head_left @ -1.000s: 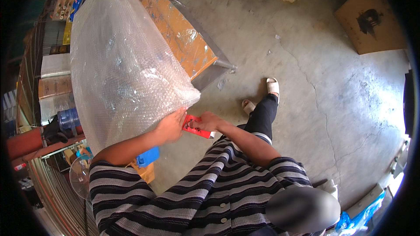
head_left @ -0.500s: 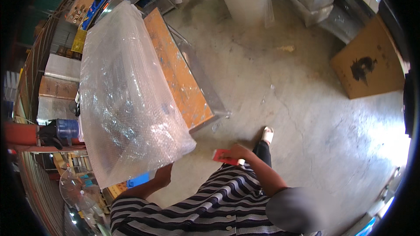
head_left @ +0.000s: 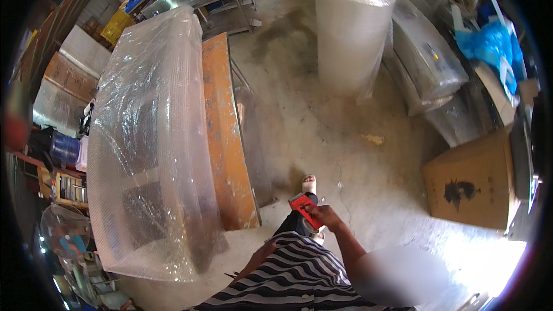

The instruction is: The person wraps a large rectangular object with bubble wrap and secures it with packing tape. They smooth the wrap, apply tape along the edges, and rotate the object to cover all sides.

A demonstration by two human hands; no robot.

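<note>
One red pack [head_left: 304, 206], gripped in the right hand [head_left: 325, 217], seems simply carried, calling next for steady hold; the left hand [head_left: 256, 260], near bubble wrap [head_left: 144, 138], shows too poorly to tell.

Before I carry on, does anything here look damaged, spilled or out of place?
The orange board beside the bubble-wrapped bundle looks scuffed and flecked. On the floor, a dark patch left of the upright roll and a small tan patch nearer the camera stand out by colour; I cannot tell whether either is a spill.
</note>
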